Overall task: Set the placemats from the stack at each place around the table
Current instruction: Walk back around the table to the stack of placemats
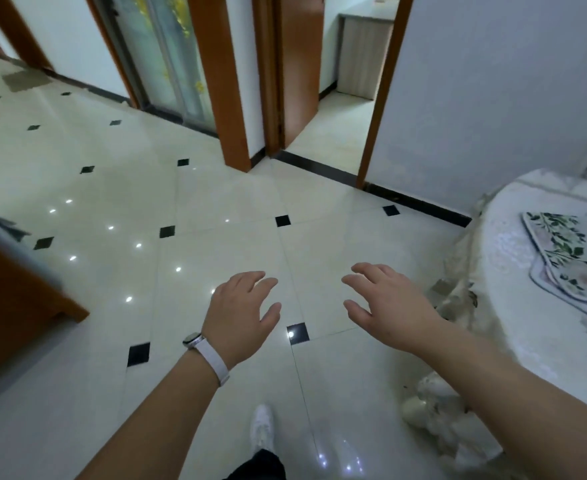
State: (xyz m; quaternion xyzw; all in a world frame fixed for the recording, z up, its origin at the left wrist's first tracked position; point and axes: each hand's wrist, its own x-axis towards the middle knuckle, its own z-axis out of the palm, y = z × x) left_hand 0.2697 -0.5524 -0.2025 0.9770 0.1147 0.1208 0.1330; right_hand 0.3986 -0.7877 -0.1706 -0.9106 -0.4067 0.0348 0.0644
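Note:
A stack of floral placemats (569,261) with green leaves and a dark border lies on the round table (513,271) at the right edge, which is covered by a white lace cloth. My left hand (241,313), with a white watch on its wrist, hovers over the tiled floor with relaxed fingers and holds nothing. My right hand (387,303) is stretched out beside it, fingers spread and empty, to the left of the table and apart from the placemats.
The glossy cream floor (215,216) with black diamond insets lies ahead. A brown wooden cabinet (11,306) stands at the left. An open doorway (333,133) and a glass sliding door (170,53) are at the back. My white shoe (262,427) is below. The cloth hangs to the floor.

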